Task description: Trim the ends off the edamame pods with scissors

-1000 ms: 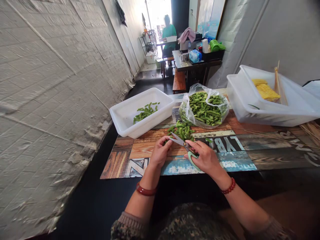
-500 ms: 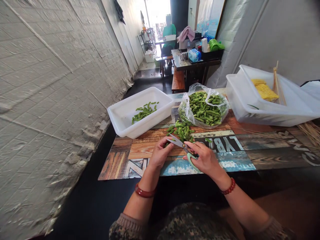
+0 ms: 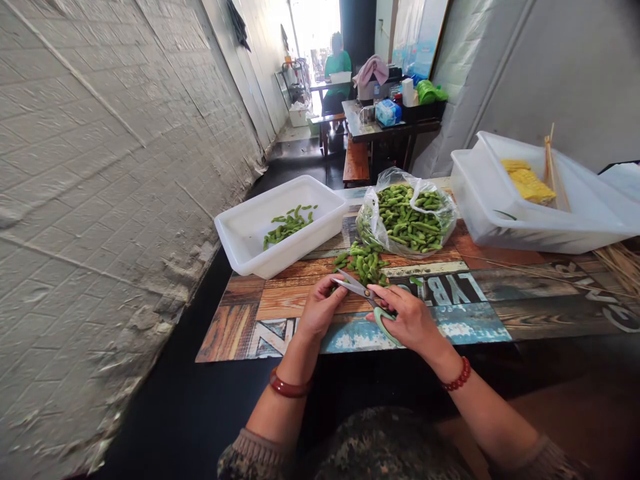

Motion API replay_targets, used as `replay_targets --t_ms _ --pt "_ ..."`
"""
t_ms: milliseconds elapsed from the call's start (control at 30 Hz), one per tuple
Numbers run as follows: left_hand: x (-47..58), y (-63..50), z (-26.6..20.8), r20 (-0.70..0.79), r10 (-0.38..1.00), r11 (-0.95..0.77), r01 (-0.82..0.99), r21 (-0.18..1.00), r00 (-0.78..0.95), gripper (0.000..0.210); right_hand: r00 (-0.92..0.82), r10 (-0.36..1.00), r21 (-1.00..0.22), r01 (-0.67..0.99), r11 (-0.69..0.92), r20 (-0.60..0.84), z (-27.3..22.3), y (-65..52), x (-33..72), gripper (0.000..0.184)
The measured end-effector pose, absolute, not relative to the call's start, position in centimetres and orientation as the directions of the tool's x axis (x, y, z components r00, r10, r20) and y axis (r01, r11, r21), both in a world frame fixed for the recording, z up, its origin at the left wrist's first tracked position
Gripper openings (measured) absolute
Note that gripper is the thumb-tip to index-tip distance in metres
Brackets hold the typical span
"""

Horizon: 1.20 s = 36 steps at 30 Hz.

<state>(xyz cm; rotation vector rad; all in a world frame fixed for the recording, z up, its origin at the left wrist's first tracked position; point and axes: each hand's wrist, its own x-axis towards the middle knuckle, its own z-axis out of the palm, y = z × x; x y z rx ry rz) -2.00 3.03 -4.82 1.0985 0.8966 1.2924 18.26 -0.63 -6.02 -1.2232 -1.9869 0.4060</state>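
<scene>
My right hand (image 3: pixel 411 315) is wrapped round the green handles of a pair of scissors (image 3: pixel 357 287), whose blades point left and stand slightly apart. Beside the blade tips, my left hand (image 3: pixel 320 308) is closed in a pinch on an edamame pod, mostly hidden by the fingers. Just beyond both hands, a small pile of edamame pods (image 3: pixel 367 262) lies on the table (image 3: pixel 285 301). Behind it sits a clear plastic bag (image 3: pixel 369 217) full of pods. At the left, a white tub (image 3: pixel 235 233) holds a smaller batch of pods.
Stacked white tubs (image 3: pixel 473 200) at the right contain a yellow packet (image 3: pixel 529 182) and sticks (image 3: pixel 551 163). Thin straws (image 3: pixel 620 267) lie at the right edge. A rough wall (image 3: pixel 100 200) runs along the left. Farther back, a person (image 3: pixel 338 63) sits beyond a cluttered table (image 3: pixel 357 123).
Both hands and the scissors keep nearly the same position. The view has shifted very slightly; the pods, bag and tubs stay as they were.
</scene>
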Motion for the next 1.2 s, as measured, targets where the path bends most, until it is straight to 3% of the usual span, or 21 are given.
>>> replay_targets --t_ms 733,933,1200 --pt "-2.1 3.2 -4.6 0.14 0.984 -0.119 -0.174 0.977 0.113 0.013 -0.272 0.844 -0.537 0.672 0.511 0.463 -6.3 -0.7 18.5 0.047" --pt "-2.1 3.0 -3.9 -0.072 0.996 0.084 -0.35 0.933 0.048 0.025 -0.193 0.857 -0.556 0.688 0.465 0.478 -6.5 -0.6 18.5 0.045" --pt "-2.4 3.2 -3.3 -0.13 0.984 0.171 -0.472 0.865 0.118 0.027 -0.253 0.857 -0.511 0.714 0.478 0.449 -5.9 -0.7 18.3 0.053"
